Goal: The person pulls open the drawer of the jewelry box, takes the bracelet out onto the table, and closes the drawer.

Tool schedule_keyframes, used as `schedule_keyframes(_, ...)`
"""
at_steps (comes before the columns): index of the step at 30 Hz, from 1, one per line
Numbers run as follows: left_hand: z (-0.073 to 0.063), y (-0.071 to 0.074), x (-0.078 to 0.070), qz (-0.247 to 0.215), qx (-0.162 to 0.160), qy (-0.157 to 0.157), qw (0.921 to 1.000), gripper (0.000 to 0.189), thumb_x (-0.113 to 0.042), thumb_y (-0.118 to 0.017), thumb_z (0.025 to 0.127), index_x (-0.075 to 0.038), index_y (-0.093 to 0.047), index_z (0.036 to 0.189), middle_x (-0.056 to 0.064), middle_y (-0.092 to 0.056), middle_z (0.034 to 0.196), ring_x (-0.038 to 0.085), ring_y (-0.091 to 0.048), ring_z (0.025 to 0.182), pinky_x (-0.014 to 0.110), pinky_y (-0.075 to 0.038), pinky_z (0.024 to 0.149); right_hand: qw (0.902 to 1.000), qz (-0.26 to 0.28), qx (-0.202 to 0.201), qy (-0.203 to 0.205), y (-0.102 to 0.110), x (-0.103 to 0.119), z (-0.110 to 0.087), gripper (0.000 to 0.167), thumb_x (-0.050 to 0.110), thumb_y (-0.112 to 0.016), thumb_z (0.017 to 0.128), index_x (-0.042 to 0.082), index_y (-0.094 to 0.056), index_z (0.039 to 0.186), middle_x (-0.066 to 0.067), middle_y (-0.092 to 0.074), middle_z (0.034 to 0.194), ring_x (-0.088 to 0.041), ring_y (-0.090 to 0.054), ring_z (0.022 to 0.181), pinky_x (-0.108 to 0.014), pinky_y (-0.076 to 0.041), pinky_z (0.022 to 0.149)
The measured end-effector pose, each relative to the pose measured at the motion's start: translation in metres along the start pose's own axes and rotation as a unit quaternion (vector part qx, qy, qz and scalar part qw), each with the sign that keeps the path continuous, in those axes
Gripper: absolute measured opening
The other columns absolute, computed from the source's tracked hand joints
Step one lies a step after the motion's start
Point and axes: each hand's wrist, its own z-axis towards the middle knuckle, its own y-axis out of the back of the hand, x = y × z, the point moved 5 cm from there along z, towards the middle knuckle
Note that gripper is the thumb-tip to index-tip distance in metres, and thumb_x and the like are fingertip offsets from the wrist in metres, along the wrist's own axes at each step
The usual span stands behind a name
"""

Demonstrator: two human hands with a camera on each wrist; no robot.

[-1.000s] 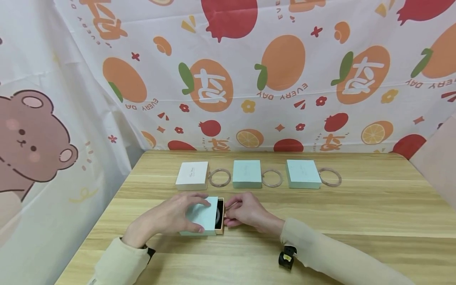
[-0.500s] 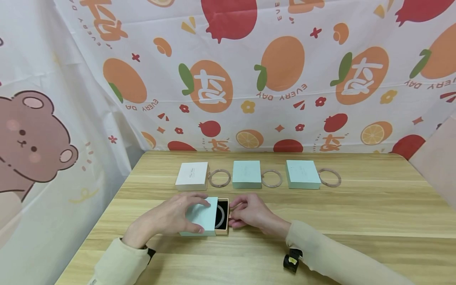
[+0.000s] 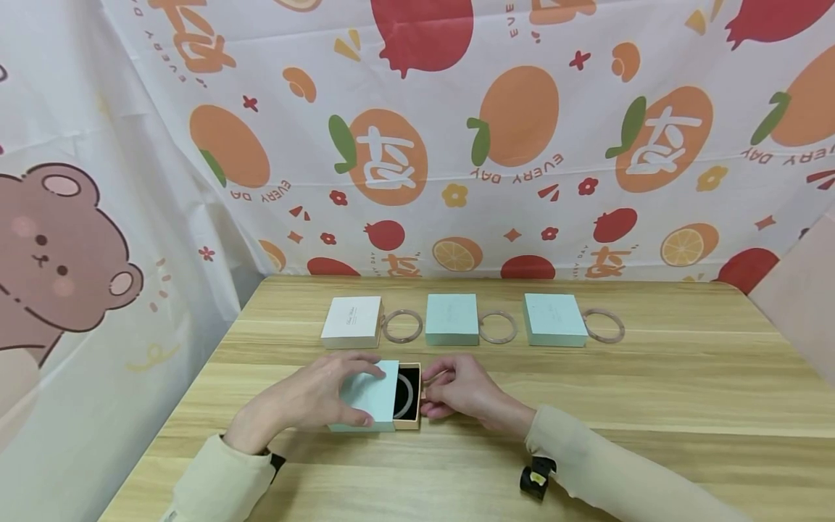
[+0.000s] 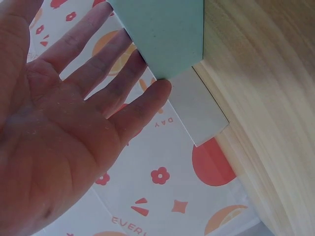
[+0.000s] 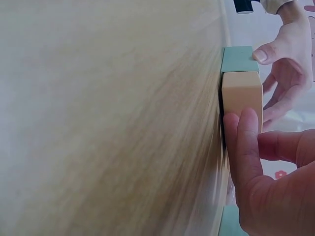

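Observation:
My left hand (image 3: 316,391) spans the pale mint sleeve (image 3: 370,395) of a drawer-style jewelry box, thumb at its near edge and fingers across the top and far side. The left wrist view shows those fingertips against the sleeve (image 4: 162,37). From the sleeve's right end a peach drawer (image 3: 407,425) stands partly pulled out. Inside, on black lining, lies a pale bangle (image 3: 409,395), its left part hidden under the sleeve. My right hand (image 3: 466,391) pinches a small tab at the drawer's right end; the drawer's peach end (image 5: 241,93) shows beyond these fingers in the right wrist view.
Behind, a row alternates boxes and bangles: white box (image 3: 352,321), bangle (image 3: 402,341), mint box (image 3: 452,317), bangle (image 3: 498,341), mint box (image 3: 554,317), bangle (image 3: 605,341). The wooden table (image 3: 652,406) ends at a fruit-print cloth (image 3: 457,145); a bear-print cloth (image 3: 65,246) hangs left.
My right hand has moved slightly right, drawing the drawer further out of the sleeve, and more of the bangle shows. The left hand has stayed put on the sleeve.

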Motion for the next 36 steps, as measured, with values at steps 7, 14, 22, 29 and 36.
schedule_keyframes(7, -0.0002, 0.0, -0.0002, -0.001, -0.001, 0.0, 1.0, 0.056, -0.041, -0.089, 0.075, -0.02, -0.071, 0.124, 0.011, -0.06, 0.146, 0.038, -0.055, 0.134, 0.059, -0.046, 0.107, 1.0, 0.0, 0.003, -0.001, 0.0007, -0.0001, 0.0, 0.026, -0.01, -0.063, 0.091, -0.006, -0.062, 0.116, -0.018, -0.071, 0.091, -0.017, -0.074, 0.069, -0.03, -0.062, 0.064)
schedule_keyframes(14, 0.0005, -0.0012, 0.0004, -0.005, -0.001, 0.0, 1.0, 0.056, -0.041, -0.089, 0.075, -0.02, -0.071, 0.125, 0.011, -0.06, 0.146, 0.037, -0.055, 0.134, 0.058, -0.046, 0.107, 1.0, 0.001, 0.008, -0.002, 0.0019, 0.0005, -0.001, 0.026, -0.01, -0.062, 0.091, -0.006, -0.061, 0.116, -0.018, -0.07, 0.091, -0.017, -0.074, 0.068, -0.03, -0.062, 0.064)
schedule_keyframes(22, 0.001, -0.0009, 0.0006, 0.0, -0.002, -0.003, 1.0, 0.056, -0.042, -0.089, 0.076, -0.021, -0.071, 0.124, 0.011, -0.059, 0.147, 0.037, -0.056, 0.134, 0.058, -0.047, 0.107, 0.9999, 0.0, 0.011, 0.004, 0.003, -0.0001, -0.0018, 0.026, -0.01, -0.061, 0.091, -0.006, -0.06, 0.116, -0.019, -0.072, 0.092, -0.017, -0.074, 0.069, -0.03, -0.062, 0.063)
schedule_keyframes(29, -0.0001, -0.0006, 0.0002, 0.001, -0.003, -0.003, 1.0, 0.056, -0.042, -0.089, 0.076, -0.021, -0.071, 0.125, 0.011, -0.06, 0.146, 0.037, -0.055, 0.134, 0.058, -0.047, 0.107, 0.9999, 0.003, 0.009, 0.003, 0.0039, -0.0011, -0.0013, 0.026, -0.011, -0.062, 0.091, -0.006, -0.06, 0.116, -0.019, -0.071, 0.092, -0.017, -0.074, 0.068, -0.03, -0.062, 0.064)
schedule_keyframes(36, -0.0002, -0.0007, -0.0001, -0.002, -0.003, -0.004, 1.0, 0.056, -0.042, -0.089, 0.076, -0.02, -0.071, 0.125, 0.011, -0.06, 0.146, 0.037, -0.055, 0.134, 0.058, -0.047, 0.107, 1.0, 0.005, 0.007, 0.002, 0.0052, -0.0017, -0.0022, 0.026, -0.011, -0.062, 0.091, -0.006, -0.06, 0.116, -0.019, -0.07, 0.093, -0.018, -0.074, 0.069, -0.03, -0.062, 0.064)
